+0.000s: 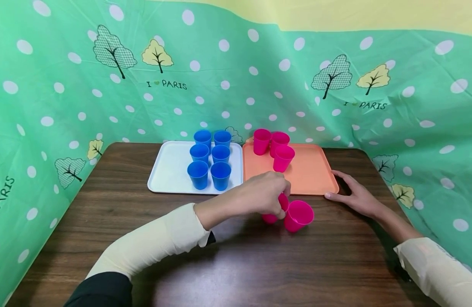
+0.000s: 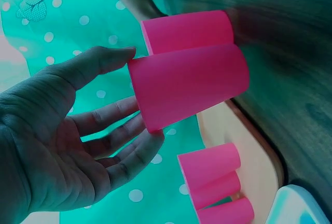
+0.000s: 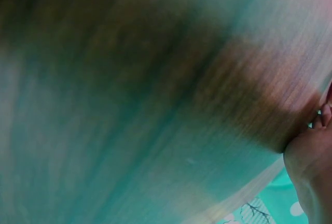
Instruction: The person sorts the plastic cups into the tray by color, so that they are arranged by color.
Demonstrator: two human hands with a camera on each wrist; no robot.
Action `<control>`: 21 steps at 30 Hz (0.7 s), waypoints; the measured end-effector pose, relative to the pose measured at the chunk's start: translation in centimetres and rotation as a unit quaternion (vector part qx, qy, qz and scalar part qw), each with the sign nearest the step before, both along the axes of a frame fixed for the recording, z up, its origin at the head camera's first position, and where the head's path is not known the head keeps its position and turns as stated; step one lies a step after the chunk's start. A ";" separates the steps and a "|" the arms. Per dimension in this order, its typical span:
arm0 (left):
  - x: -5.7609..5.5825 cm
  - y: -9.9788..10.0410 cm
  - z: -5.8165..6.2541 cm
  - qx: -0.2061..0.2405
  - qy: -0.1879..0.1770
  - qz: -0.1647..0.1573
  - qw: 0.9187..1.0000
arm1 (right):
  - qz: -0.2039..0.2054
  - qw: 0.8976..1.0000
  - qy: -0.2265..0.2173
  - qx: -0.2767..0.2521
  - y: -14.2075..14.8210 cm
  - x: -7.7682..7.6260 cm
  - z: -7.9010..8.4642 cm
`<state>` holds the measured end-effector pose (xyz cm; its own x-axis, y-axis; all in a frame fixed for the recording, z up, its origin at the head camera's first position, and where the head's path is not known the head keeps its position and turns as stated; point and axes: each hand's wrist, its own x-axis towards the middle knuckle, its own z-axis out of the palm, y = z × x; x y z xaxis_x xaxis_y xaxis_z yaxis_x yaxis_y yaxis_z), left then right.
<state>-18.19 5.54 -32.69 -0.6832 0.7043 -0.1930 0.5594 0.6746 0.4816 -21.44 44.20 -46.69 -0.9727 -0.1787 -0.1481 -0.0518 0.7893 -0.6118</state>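
Observation:
My left hand (image 1: 263, 192) reaches over the front edge of the orange tray (image 1: 312, 170) and grips a pink cup (image 2: 189, 89) at its rim. In the left wrist view the thumb lies on one side of the rim, the fingertips on the other. Close beside it on the table stands another pink cup (image 1: 299, 216), upright. In the head view the left hand partly hides the gripped cup. My right hand (image 1: 356, 197) touches the tray's front right corner, thumb and fingers spread. Three more pink cups (image 1: 284, 158) stand towards the tray's back left.
Left of the orange tray, a white tray (image 1: 168, 166) bears several blue cups (image 1: 199, 175) in two columns. Both trays stand at the back of the dark wooden table (image 1: 236, 273), in front of a green dotted curtain (image 1: 220, 64).

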 end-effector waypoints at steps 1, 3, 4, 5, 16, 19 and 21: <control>-0.1 0.0 0.1 0.003 0.001 0.001 1.000 | 0.000 1.000 0.000 0.000 0.0 0.0 0.0; -0.3 0.0 0.4 0.007 0.008 0.006 1.000 | 0.001 1.000 0.001 -0.001 0.0 0.0 0.0; -0.4 -0.1 0.5 0.009 0.012 0.010 1.000 | 0.002 1.000 0.002 -0.001 0.0 0.0 0.0; -0.5 -0.1 0.6 0.011 0.016 0.014 1.000 | 0.003 1.000 0.003 -0.001 0.0 0.0 0.0; -2.3 -0.4 0.5 0.024 0.038 0.052 0.998 | 0.004 1.000 0.004 -0.001 0.0 0.0 0.0; -2.9 -0.5 0.3 0.029 0.040 0.060 0.997 | 0.005 1.000 0.006 -0.001 0.1 0.0 0.0; -3.3 -0.5 0.3 0.032 0.040 0.068 0.996 | 0.005 1.000 0.006 0.000 0.1 0.0 0.0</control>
<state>-21.48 5.04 -32.43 -0.7847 0.6131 -0.0915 0.5032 0.7163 0.4834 -21.45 44.25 -46.72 -0.9726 -0.1878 -0.1372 -0.0659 0.7882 -0.6119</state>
